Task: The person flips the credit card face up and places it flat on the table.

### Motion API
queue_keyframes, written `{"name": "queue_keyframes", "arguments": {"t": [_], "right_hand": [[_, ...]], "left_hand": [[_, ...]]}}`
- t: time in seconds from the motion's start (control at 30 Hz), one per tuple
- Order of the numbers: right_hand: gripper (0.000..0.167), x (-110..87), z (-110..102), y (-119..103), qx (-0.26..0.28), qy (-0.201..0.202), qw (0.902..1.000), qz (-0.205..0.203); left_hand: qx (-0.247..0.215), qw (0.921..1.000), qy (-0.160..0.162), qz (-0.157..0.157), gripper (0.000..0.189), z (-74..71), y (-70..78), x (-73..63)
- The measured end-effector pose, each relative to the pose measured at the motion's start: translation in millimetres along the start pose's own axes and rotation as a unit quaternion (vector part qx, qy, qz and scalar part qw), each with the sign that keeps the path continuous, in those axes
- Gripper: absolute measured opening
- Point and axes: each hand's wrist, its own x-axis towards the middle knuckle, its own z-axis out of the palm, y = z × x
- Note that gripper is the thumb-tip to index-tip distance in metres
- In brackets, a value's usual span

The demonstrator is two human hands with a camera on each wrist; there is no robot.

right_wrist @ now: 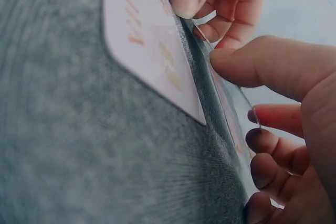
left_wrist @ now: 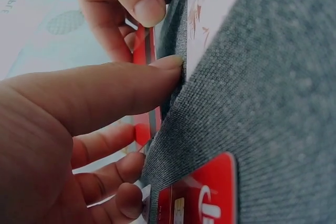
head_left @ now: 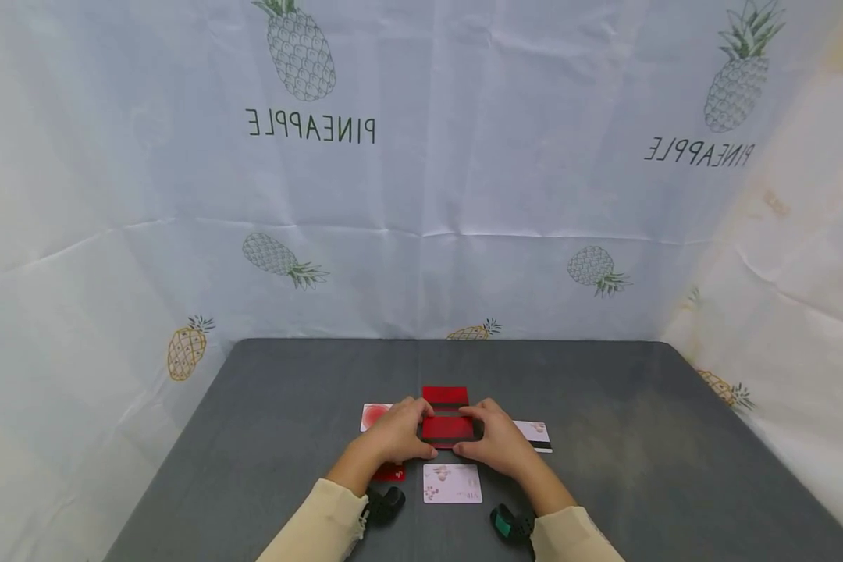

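Between both hands is a red card (head_left: 447, 427) with a dark stripe, tilted up off the dark table. My left hand (head_left: 396, 432) pinches its left side between thumb and fingers. On the opposite side, my right hand (head_left: 497, 441) grips it the same way, thumb at the near edge. In the right wrist view the card shows only as a thin edge. Just beyond it lies another red striped piece (head_left: 444, 395). A pale VIP card (head_left: 453, 484) with floral print lies flat in front of the hands. Under the left wrist is a red chip card (left_wrist: 202, 195), partly covered.
Left of the hands lies a white card with a red round print (head_left: 374, 416), and to the right a white card with a black stripe (head_left: 536, 437). A pineapple-print curtain (head_left: 421, 172) hangs around the dark table (head_left: 288, 406). Black devices sit at both wrists.
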Motion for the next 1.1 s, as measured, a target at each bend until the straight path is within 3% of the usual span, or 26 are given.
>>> {"name": "queue_keyframes", "arguments": {"t": [0.3,0.63,1.1], "right_hand": [[0.054,-3.5,1.9,2.2,0.010,0.013,0.9996,-0.021],[0.055,-5.1,4.3,5.7,0.005,0.041,0.9988,-0.024],[0.054,-5.4,7.1,-1.9,-0.028,0.053,0.9967,-0.055]], "left_hand": [[-0.015,0.9998,0.010,0.001,0.052,-0.6,-0.5,0.3],[0.018,0.9985,0.044,0.027,0.054,-4.5,3.3,3.4],[0.045,0.9965,0.041,0.058,0.054,-0.9,10.9,1.4]]}}
